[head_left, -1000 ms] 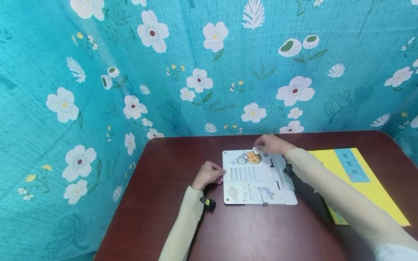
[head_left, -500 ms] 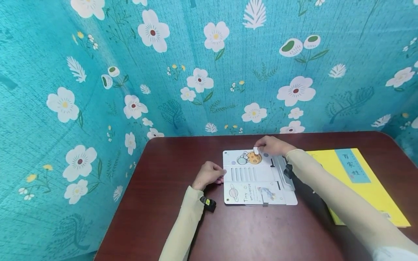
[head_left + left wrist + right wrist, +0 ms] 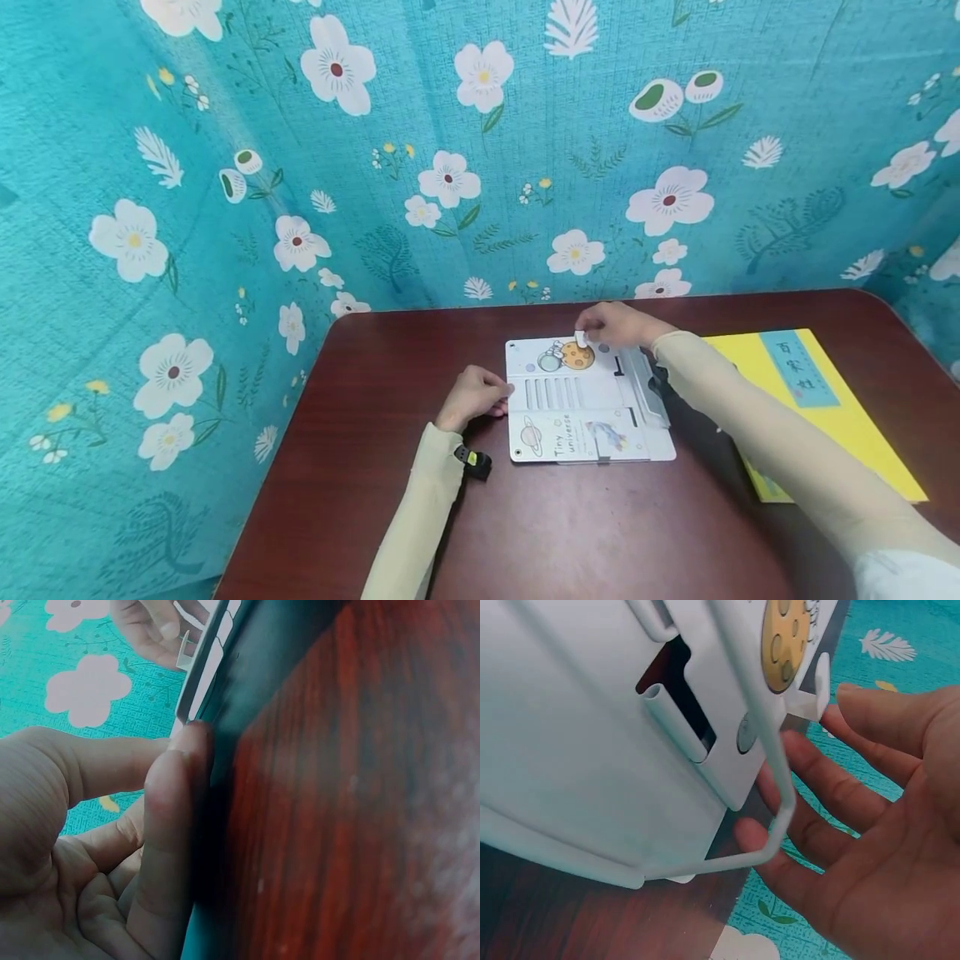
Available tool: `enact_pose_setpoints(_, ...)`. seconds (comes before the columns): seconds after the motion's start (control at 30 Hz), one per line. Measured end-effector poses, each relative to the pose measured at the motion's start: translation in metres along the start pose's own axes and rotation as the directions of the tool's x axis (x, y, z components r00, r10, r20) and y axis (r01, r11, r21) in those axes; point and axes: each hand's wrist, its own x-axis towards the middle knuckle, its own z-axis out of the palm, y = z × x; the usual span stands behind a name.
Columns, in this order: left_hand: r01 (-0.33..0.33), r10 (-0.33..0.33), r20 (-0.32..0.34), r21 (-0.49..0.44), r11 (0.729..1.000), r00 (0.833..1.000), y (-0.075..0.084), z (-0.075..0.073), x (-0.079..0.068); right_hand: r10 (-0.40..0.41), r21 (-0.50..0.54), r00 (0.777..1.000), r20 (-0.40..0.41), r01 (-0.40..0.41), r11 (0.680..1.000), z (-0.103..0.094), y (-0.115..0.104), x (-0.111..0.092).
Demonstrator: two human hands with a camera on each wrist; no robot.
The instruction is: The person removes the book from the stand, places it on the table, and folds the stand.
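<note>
A white folding book stand (image 3: 607, 392) printed with a planet, an astronaut and "Tiny universe" lies flat on the table. At its left edge my left hand (image 3: 474, 395) pinches the panel between thumb and index finger; the left wrist view shows this left hand (image 3: 97, 825) close up, other fingers curled. My right hand (image 3: 617, 323) is at the far edge, with thumb and index finger on a small upturned white tab (image 3: 821, 686). The remaining fingers of the right hand (image 3: 885, 795) spread behind the panel's edge. A bent wire leg (image 3: 769, 750) crosses in front of them.
A yellow book (image 3: 817, 408) with a blue title strip lies to the right, partly under the right forearm. The dark red wooden table (image 3: 600, 533) meets a blue floral cloth (image 3: 450, 242) at its far edge.
The head view has shifted slightly, moving the whole scene a little up and left. Both hands keep their places on the book stand, and the stand itself shows no clear movement.
</note>
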Motion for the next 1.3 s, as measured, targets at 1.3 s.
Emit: enact_pose_setpoints(1.3, 0.010, -0.009, -0.005, 0.045, 0.999, 1.000, 0.000, 0.002, -0.001, 0.134, 0.036, 0.969, -0.207, -0.129, 0.991, 0.017, 0.016, -0.091)
